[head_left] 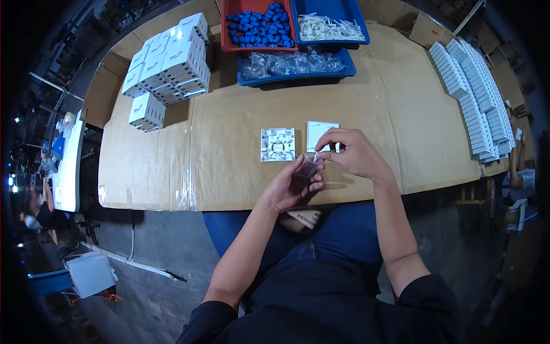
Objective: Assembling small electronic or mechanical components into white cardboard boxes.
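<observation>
My left hand point(286, 188) is closed around a small clear plastic bag point(307, 169), held just above the near part of the table. At the mouth of the bag, my right hand point(356, 155) pinches a small white piece point(317, 156) whose kind is too small to make out. Beyond my left hand lies an open white square plastic box base point(278, 145) with its moulded inside facing up. A flat white square cover point(321, 127) lies to its right, partly hidden behind my right hand.
A red bin point(224, 35) of blue parts, a blue bin point(366, 34) of white pieces and a blue tray point(269, 82) of clear bags stand at the back. White boxes point(166, 66) are stacked at left; rows of white units point(472, 100) line the right edge. Cardboard covers the table point(240, 114).
</observation>
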`<act>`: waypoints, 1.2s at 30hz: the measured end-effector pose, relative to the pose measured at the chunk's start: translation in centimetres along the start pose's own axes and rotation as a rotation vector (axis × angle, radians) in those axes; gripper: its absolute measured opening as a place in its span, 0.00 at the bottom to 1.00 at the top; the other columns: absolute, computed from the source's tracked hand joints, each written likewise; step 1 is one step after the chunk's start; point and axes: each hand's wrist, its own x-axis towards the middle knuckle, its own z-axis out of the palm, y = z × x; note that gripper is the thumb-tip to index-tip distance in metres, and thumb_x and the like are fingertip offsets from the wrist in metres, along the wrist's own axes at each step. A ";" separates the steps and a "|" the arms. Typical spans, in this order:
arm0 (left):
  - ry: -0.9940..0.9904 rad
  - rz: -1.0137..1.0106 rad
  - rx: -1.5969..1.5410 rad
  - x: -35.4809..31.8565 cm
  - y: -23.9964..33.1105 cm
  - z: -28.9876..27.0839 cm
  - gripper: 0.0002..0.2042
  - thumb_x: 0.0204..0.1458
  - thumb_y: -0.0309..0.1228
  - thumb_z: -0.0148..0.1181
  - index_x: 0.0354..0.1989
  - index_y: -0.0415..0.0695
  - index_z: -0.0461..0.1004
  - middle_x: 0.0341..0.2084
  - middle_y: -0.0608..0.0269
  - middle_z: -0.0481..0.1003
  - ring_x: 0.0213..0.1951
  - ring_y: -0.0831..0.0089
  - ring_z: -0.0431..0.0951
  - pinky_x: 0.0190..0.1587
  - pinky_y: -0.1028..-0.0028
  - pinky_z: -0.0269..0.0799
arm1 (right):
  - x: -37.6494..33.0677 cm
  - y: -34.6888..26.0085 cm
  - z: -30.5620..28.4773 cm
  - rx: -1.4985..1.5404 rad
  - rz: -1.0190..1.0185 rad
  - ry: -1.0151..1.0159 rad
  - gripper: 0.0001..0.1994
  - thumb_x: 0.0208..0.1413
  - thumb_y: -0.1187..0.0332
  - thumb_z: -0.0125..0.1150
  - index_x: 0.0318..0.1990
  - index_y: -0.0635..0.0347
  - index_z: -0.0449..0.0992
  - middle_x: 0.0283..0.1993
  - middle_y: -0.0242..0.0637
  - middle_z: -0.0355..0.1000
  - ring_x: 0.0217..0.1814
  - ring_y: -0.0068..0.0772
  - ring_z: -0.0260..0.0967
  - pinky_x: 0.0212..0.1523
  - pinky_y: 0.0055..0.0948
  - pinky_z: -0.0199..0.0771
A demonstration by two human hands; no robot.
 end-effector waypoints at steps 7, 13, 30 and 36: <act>0.028 0.043 -0.005 -0.5 -0.4 -0.1 0.18 0.69 0.44 0.55 0.53 0.40 0.76 0.45 0.59 0.79 0.44 0.69 0.81 0.54 0.66 0.79 | 2.2 -0.1 -0.1 -0.040 -0.155 -0.296 0.06 0.54 0.74 0.70 0.38 0.65 0.84 0.51 0.38 0.79 0.52 0.36 0.76 0.54 0.32 0.74; -0.024 0.036 0.022 -0.1 -0.4 -1.3 0.17 0.68 0.45 0.56 0.55 0.46 0.75 0.46 0.61 0.79 0.50 0.66 0.79 0.56 0.62 0.77 | 2.4 1.2 0.6 0.032 -0.030 -0.506 0.13 0.70 0.66 0.56 0.52 0.62 0.82 0.59 0.41 0.76 0.60 0.38 0.73 0.60 0.34 0.72; -0.062 0.010 -0.055 0.5 -0.6 -2.0 0.22 0.70 0.47 0.51 0.60 0.43 0.72 0.48 0.57 0.79 0.52 0.62 0.80 0.60 0.59 0.76 | 3.6 0.2 -0.1 0.053 0.041 -0.583 0.20 0.75 0.62 0.46 0.65 0.63 0.74 0.54 0.41 0.77 0.54 0.29 0.74 0.57 0.34 0.73; 0.047 -0.040 -0.054 0.2 0.1 -0.4 0.26 0.73 0.47 0.41 0.65 0.36 0.68 0.50 0.55 0.79 0.49 0.62 0.82 0.57 0.59 0.79 | 9.5 4.3 -6.5 0.117 0.000 -0.182 0.14 0.71 0.66 0.55 0.53 0.68 0.79 0.46 0.36 0.81 0.46 0.24 0.77 0.53 0.28 0.75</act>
